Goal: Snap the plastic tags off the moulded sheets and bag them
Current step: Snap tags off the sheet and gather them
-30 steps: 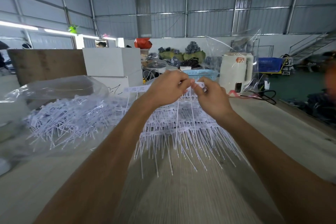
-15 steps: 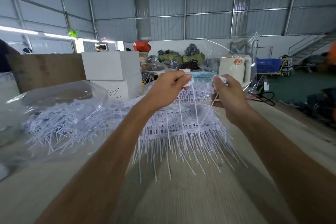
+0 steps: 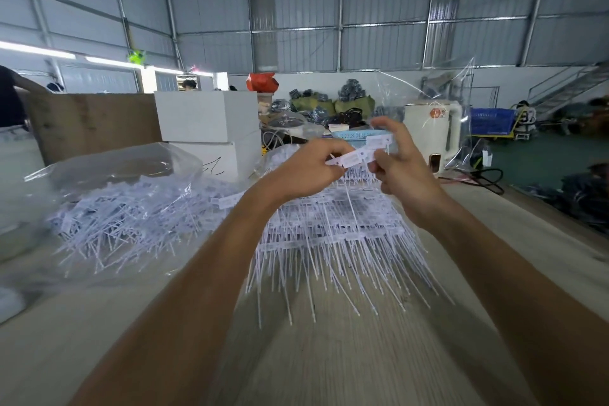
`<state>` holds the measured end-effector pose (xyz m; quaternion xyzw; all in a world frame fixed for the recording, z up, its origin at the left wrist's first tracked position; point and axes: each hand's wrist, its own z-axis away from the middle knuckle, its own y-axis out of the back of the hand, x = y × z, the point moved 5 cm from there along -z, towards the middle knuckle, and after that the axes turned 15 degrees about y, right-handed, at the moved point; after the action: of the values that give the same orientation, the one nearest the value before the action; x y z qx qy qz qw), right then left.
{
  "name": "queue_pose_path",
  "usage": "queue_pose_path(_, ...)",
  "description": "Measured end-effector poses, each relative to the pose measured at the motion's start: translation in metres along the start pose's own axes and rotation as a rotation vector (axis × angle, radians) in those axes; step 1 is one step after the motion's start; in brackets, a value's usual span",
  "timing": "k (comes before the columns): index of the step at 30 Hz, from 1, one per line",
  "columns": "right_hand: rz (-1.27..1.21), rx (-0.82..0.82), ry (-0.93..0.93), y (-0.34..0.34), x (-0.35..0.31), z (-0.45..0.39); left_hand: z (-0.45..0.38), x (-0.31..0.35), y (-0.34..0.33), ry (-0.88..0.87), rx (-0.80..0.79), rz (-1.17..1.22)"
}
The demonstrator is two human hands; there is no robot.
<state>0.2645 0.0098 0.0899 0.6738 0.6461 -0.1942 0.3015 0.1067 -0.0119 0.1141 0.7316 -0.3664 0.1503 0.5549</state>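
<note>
Compared with half a second earlier, the left hand (image 3: 306,171) and right hand (image 3: 400,168), then spread apart over the stack of moulded sheets (image 3: 333,234), now meet again, both pinching a short white strip of tags (image 3: 357,155) raised above the stack.

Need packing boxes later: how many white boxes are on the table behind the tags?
2: one white box stacked on another white box, behind the clear bag. Others may be hidden behind them.
</note>
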Motion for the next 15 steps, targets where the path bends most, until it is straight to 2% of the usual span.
queue_pose_path(7,-0.026,-0.056,0.007,0.0,0.009,0.004,-0.001,-0.006,0.005,0.008,0.075,0.004)
queue_pose_path(15,-0.059,0.01,0.017,0.007,0.009,0.0,-0.001,-0.006,0.003,-0.031,0.07,-0.057)
